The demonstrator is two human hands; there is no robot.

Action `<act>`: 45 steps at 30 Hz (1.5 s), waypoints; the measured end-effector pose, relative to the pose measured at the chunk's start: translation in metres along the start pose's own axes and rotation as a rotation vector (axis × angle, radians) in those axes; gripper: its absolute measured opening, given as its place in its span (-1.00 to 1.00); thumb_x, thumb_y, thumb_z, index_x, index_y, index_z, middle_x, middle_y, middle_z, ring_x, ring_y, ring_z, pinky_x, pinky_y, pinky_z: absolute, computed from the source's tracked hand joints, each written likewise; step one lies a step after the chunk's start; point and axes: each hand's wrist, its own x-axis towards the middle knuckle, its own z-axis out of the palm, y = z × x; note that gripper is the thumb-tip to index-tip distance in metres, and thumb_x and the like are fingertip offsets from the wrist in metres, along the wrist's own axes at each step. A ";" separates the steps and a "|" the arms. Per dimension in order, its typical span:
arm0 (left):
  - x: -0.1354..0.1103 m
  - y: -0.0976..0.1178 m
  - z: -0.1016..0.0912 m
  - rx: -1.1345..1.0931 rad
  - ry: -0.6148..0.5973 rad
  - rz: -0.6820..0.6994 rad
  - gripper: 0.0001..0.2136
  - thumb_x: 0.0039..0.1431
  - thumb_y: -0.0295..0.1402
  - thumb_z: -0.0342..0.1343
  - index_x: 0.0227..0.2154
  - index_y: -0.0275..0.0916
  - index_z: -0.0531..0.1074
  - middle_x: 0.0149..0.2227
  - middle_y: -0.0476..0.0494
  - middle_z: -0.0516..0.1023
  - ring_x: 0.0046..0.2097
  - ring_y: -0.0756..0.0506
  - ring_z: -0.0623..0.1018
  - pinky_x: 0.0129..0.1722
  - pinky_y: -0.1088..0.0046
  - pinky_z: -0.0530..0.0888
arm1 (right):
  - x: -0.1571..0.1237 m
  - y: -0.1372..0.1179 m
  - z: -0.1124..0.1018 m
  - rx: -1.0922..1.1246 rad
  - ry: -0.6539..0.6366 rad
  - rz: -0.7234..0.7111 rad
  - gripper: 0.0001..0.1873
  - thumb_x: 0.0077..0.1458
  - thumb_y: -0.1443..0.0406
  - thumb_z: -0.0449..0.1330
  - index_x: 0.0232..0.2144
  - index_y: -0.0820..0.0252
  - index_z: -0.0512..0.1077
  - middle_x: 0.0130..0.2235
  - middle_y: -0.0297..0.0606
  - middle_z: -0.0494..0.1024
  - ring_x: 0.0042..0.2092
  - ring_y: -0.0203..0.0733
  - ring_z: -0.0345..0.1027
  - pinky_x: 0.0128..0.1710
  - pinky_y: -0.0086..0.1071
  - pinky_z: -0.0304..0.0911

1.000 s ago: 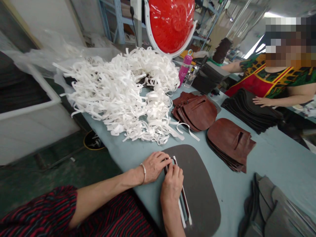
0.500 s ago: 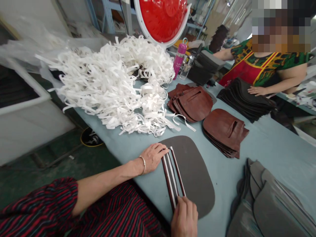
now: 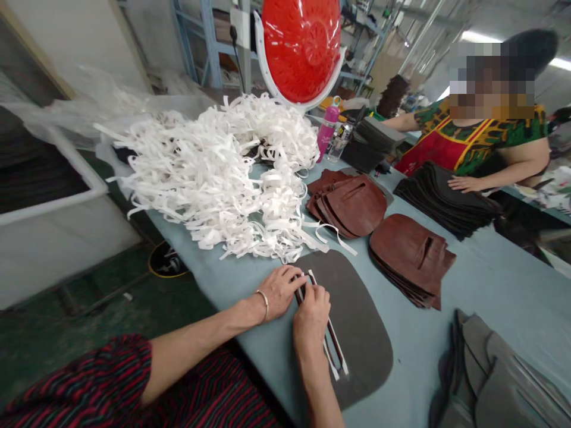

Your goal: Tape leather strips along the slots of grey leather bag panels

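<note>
Strips [image 3: 338, 358]: one narrow dark brown band edged by two thin white tapes, lying side by side along the near-left edge of a dark grey pad [image 3: 363, 321] with rounded corners. The far ends sit under both hands; the rest runs out toward the wearer past the right wrist.

Left hand [image 3: 280, 290]: flat and spread, fingertips on the far end of the strips. Bangle at the wrist.
Right hand [image 3: 311, 317]: touching the left one, fingers bent down over the strips. Pinching or only pressing: cannot tell.

Beyond the hands: a big heap of loose white tape [image 3: 214, 172]. To their right: two fanned stacks of brown leather pieces [image 3: 357, 205], slits cut in them. Grey cut pieces [image 3: 486, 380] near right.

Containers: pink bottle [image 3: 328, 126] past the heap, contents unseen. Red round basket [image 3: 303, 47] stands on edge.

A co-worker's hand [image 3: 464, 184] rests on a black stack [image 3: 441, 199].
</note>
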 end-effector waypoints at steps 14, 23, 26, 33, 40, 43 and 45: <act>-0.001 0.003 -0.003 0.067 -0.029 0.004 -0.61 0.12 -0.56 -0.03 0.01 -0.21 0.37 0.03 -0.23 0.35 0.05 -0.20 0.31 0.08 0.15 0.36 | -0.084 0.022 -0.038 -0.231 -0.027 -0.074 -0.62 0.14 0.53 -0.09 -0.09 0.32 0.40 -0.17 0.04 0.43 -0.19 0.07 0.26 -0.28 -0.14 0.21; -0.001 0.004 -0.002 0.078 -0.061 0.026 -0.61 0.14 -0.55 -0.05 0.03 -0.19 0.36 0.02 -0.22 0.35 0.05 -0.21 0.31 0.05 0.14 0.36 | -0.147 0.052 -0.081 0.087 -0.081 0.053 -0.78 0.21 0.45 -0.03 -0.17 0.25 0.37 -0.20 -0.08 0.41 -0.17 -0.07 0.24 -0.18 -0.17 0.27; -0.001 0.003 0.000 0.071 -0.054 0.032 -0.61 0.14 -0.55 -0.05 0.02 -0.18 0.37 0.02 -0.20 0.34 0.05 -0.21 0.32 0.06 0.15 0.35 | -0.143 0.057 -0.083 0.274 -0.010 0.179 -0.85 0.20 0.43 0.01 -0.22 0.20 0.34 -0.14 -0.13 0.40 -0.10 -0.13 0.25 -0.10 -0.19 0.27; 0.001 0.004 0.000 0.100 -0.086 0.023 -0.62 0.14 -0.54 -0.04 0.02 -0.19 0.37 0.03 -0.21 0.34 0.04 -0.22 0.32 0.06 0.16 0.35 | -0.150 0.059 -0.074 0.438 0.072 0.219 -0.73 0.17 0.48 0.00 -0.10 0.15 0.28 -0.05 -0.14 0.43 0.00 -0.11 0.24 -0.02 -0.11 0.21; -0.001 0.005 -0.001 0.095 -0.058 0.026 -0.65 0.14 -0.56 -0.04 -0.03 -0.23 0.38 0.02 -0.22 0.34 0.04 -0.20 0.33 0.06 0.18 0.35 | -0.154 0.061 -0.066 0.398 0.098 0.188 -0.69 0.16 0.49 0.01 -0.06 0.16 0.31 -0.12 -0.17 0.46 -0.06 -0.12 0.26 -0.11 -0.20 0.20; -0.002 0.006 -0.001 0.095 -0.023 0.023 -0.68 0.13 -0.58 -0.05 -0.07 -0.27 0.40 0.03 -0.25 0.33 0.05 -0.19 0.33 0.07 0.20 0.35 | -0.155 0.065 -0.059 0.369 0.131 0.112 -0.69 0.15 0.48 0.03 -0.07 0.18 0.32 -0.12 -0.17 0.47 -0.09 -0.12 0.29 -0.15 -0.23 0.19; -0.002 0.008 -0.002 0.103 -0.004 0.013 -0.71 0.12 -0.58 -0.04 -0.11 -0.27 0.41 0.04 -0.25 0.34 0.08 -0.20 0.32 0.09 0.19 0.33 | -0.156 0.067 -0.054 0.353 0.149 0.075 -0.70 0.14 0.48 0.04 -0.08 0.18 0.32 -0.11 -0.16 0.48 -0.09 -0.11 0.30 -0.17 -0.24 0.18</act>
